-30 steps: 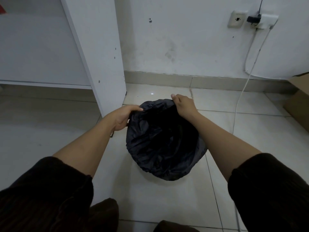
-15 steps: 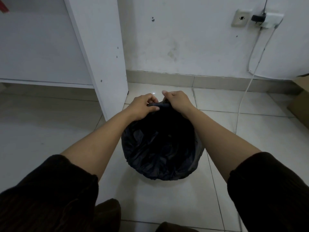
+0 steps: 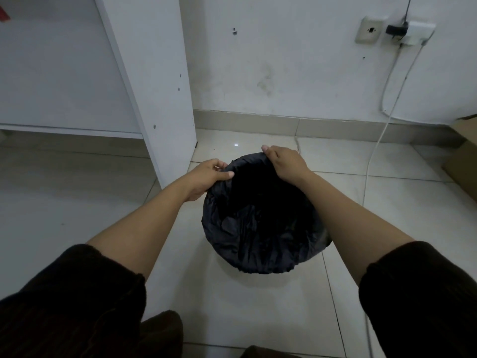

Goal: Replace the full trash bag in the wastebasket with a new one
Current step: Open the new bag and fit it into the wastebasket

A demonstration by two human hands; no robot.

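Note:
A black trash bag (image 3: 260,233) lines a round wastebasket on the tiled floor and covers it fully, so the basket itself is hidden. The bag's mouth gapes dark at the top, with crumpled folds lower down. My left hand (image 3: 206,177) pinches the bag's rim at its far left side. Fingers of my right hand (image 3: 285,164) grip the rim at the far right edge. Both hands sit a short way apart along the far rim.
A white cabinet panel (image 3: 154,86) stands just left of the bag. The white wall has an outlet and charger (image 3: 410,32), with a cable (image 3: 371,161) running down to the floor on the right. A cardboard box (image 3: 462,161) sits at the right edge.
My hands were apart on the rim, came together at the far edge half a second ago, and have now spread apart again along the rim. The bag's mouth is stretched wider.

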